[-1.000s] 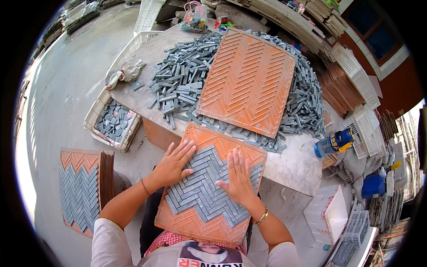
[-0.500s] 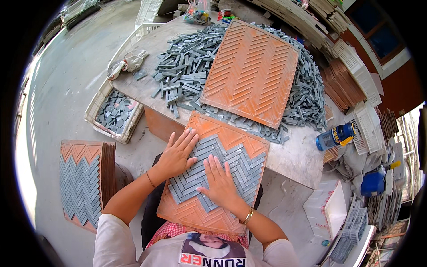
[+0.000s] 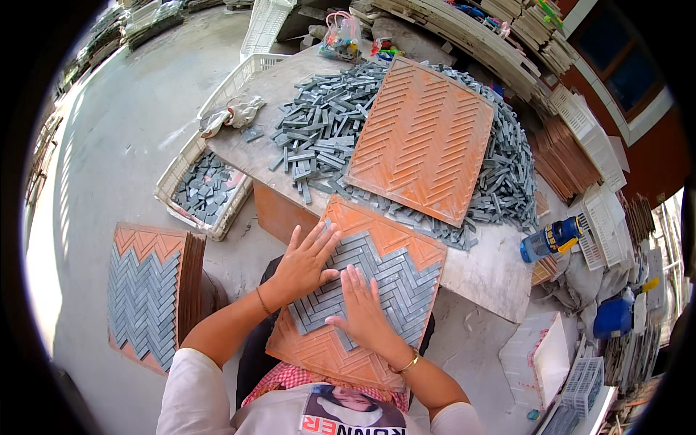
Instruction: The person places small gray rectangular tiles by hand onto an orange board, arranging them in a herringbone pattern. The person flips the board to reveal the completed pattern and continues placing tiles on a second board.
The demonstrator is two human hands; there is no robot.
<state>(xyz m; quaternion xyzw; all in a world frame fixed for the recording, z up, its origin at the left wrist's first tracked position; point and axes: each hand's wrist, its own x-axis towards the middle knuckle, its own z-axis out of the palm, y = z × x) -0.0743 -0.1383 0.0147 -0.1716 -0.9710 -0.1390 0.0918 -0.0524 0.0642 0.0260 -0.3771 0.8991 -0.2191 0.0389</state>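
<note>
Pressing flat on the orange mould tray (image 3: 362,290) — I see both hands spread open, palms down, gripping nothing. Left hand (image 3: 304,262) lies on the upper-left part of the grey herringbone tiles (image 3: 377,286), fingers fanned; right hand (image 3: 362,312) sits just beside it, lower and nearer the middle. Tray rests tilted between my lap and the table edge (image 3: 486,279). On the table, a second orange mould tray (image 3: 424,138), empty, lies on a heap of loose grey tile strips (image 3: 319,134). White crate (image 3: 206,192) at the table's left holds more grey pieces. Filled tray (image 3: 145,293) leans against a stack on the concrete floor (image 3: 123,138) — left of me. Blue bottle (image 3: 551,239) lies at the table's right end. Workshop clutter, more white crates (image 3: 602,217) to the right.
</note>
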